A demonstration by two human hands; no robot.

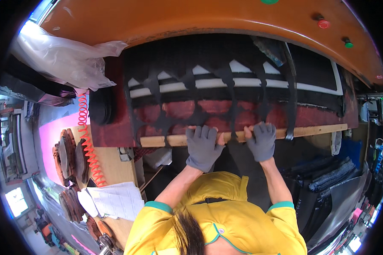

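A black sheet (232, 95) with rows of cut-out gaps lies over a dark red board (178, 109). Its narrow strands run down across a wooden strip (315, 131) along the board's near edge. In a grey fingerless glove, my left hand (203, 146) is closed at this edge, where one strand ends under its fingers. My right hand (261, 142), gloved alike, is closed round the foot of another strand farther right. Both sets of bare fingertips rest by the strip; my palms hide the exact grip. White bands (247, 82) show through the gaps.
An orange machine body (191, 19) with red and green buttons spans the far side. Clear plastic film (61, 55) hangs at the upper left above a coiled red hose (87, 148). Papers (112, 199) and brown cut pieces lie left; black sheets (323, 182) are stacked right.
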